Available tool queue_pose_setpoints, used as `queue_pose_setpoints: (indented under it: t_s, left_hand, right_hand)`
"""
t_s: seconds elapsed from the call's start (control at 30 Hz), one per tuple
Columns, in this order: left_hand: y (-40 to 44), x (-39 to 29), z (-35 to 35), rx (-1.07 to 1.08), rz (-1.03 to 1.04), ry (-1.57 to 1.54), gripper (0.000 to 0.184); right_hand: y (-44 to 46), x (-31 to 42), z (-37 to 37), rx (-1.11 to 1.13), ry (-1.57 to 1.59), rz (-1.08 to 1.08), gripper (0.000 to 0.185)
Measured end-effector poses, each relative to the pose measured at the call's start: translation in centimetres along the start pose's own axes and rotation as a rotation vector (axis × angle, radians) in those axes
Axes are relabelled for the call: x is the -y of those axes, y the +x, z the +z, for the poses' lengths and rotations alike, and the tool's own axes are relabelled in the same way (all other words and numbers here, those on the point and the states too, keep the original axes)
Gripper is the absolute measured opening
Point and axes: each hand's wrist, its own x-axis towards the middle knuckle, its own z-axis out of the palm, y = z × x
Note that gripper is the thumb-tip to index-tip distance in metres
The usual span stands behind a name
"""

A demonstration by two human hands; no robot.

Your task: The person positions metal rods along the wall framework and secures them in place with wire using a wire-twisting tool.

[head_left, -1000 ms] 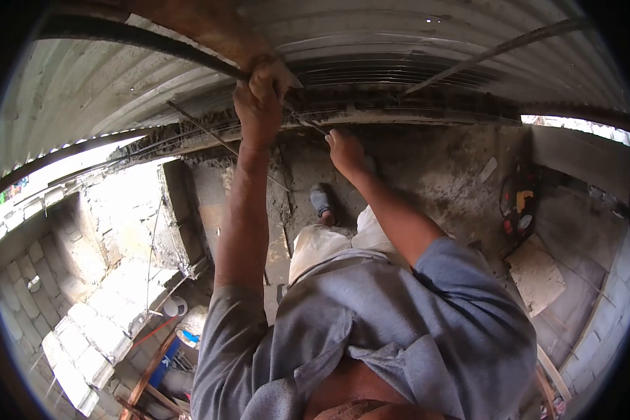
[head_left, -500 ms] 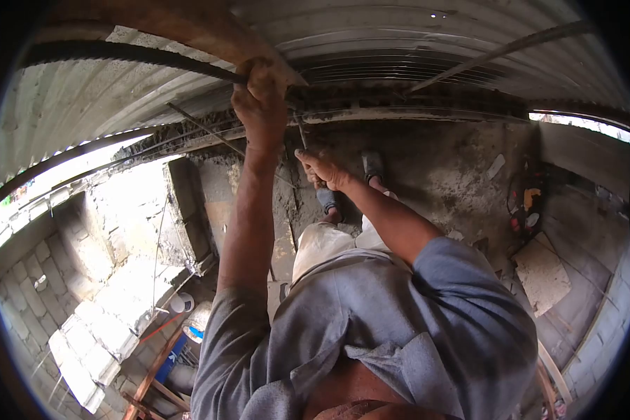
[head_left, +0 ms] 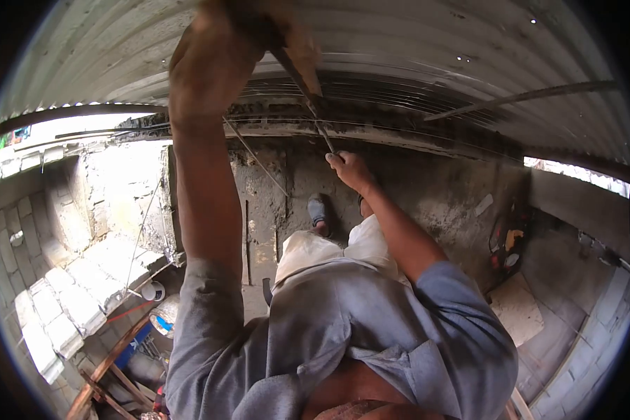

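My left hand (head_left: 213, 66) is raised close under the roof, blurred by motion. Its fingers are wrapped round the upper part of a thin metal rod (head_left: 294, 73), partly hidden by the hand and darkness. The rod slants down and away to my right hand (head_left: 351, 170), which is closed round its lower end with the thumb along it. Just behind the rod, beside my left hand, shows the end of a brown wooden board (head_left: 306, 59).
Corrugated metal sheeting (head_left: 413, 35) hangs low overhead, with a long bar (head_left: 525, 98) beneath it at right. A thin rod (head_left: 255, 155) leans at the rough wall ahead. Sunlit blocks (head_left: 70, 294) stand at left; a pale slab (head_left: 516, 308) lies at right.
My left hand has moved up and left, closer to the camera. My right hand has shifted slightly right. The rod between them appears longer, and the view has tilted.
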Motion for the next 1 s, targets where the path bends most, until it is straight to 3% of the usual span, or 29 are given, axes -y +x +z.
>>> queue_pose_setpoints:
  t_s: [0.07,0.1,0.17,0.23,0.3,0.37,0.4,0.47,0.5,0.53,0.6,0.67,0.73,0.77,0.83,0.87,0.93,1.0]
  left_hand:
    - [0.5,-0.9,0.5,0.059,-0.072,-0.065,0.047]
    - [-0.1,-0.3,3.3,-0.089,0.023,0.026,0.049]
    - [-0.5,0.4,1.1,-0.11,0.03,0.064,0.046]
    - [-0.8,1.8,0.2,-0.131,0.031,0.1,0.043]
    - [-0.3,1.7,3.6,-0.123,0.255,0.097,0.046]
    - [0.0,1.5,4.8,-0.201,0.234,0.11,0.046]
    - [0.0,1.4,5.1,-0.286,0.211,0.124,0.046]
    - [0.0,1.2,5.5,-0.313,0.204,0.15,0.047]
    - [-0.1,1.1,5.6,-0.339,0.195,0.18,0.047]
    - [-0.2,1.0,5.9,-0.342,0.192,0.18,0.047]
    - [-0.2,0.5,6.7,-0.377,0.282,0.366,0.048]
    - [0.1,-0.1,7.6,-0.471,0.24,0.426,0.048]
    - [-0.1,0.1,7.2,-0.564,0.2,0.483,0.048]
    - [-0.4,0.8,6.2,-0.495,0.182,0.427,0.047]
    - [-0.2,1.6,5.6,-0.429,0.166,0.368,0.046]
    - [0.1,2.0,6.0,-0.493,0.294,0.478,0.045]
    - [0.0,2.0,6.2,-0.563,0.417,0.586,0.043]
    - [0.0,1.5,6.4,-0.566,0.368,0.69,0.042]
  right_hand:
    - [-0.3,-0.1,0.3,-0.248,-0.532,-0.267,0.045]
    - [-0.6,0.7,0.0,-0.248,-0.538,-0.269,0.045]
    - [-1.2,2.1,-0.8,-0.161,-0.73,-0.327,0.046]
    - [-1.0,2.4,-1.7,-0.118,-0.72,-0.35,0.043]
    - [-1.5,2.2,-2.3,-0.077,-0.706,-0.376,0.041]
    - [-3.0,1.7,-2.4,-0.185,-0.384,-0.415,0.038]
    - [-3.4,0.9,-1.8,-0.186,-0.386,-0.414,0.038]
    - [-3.3,-1.6,0.3,-0.545,-0.057,-0.161,0.031]
    - [-2.5,-2.0,1.5,-0.547,0.199,0.011,0.026]
    - [-2.0,-2.6,2.2,-0.546,0.197,0.014,0.026]
    - [-2.3,3.1,2.7,-0.564,0.633,0.05,0.021]
    - [-0.3,3.6,4.1,-0.637,0.675,0.043,0.021]
    - [2.1,2.0,4.7,-0.22,-0.096,0.036,0.02]
    - [2.5,2.0,4.0,-0.219,-0.097,0.034,0.02]
    - [2.5,2.2,2.0,-0.357,-0.292,-0.349,0.023]
    - [2.3,3.4,1.6,-0.357,-0.296,-0.353,0.023]
    - [1.0,5.8,1.3,-0.44,0.513,0.14,0.027]
    - [1.4,5.7,3.4,-0.554,0.619,0.256,0.031]
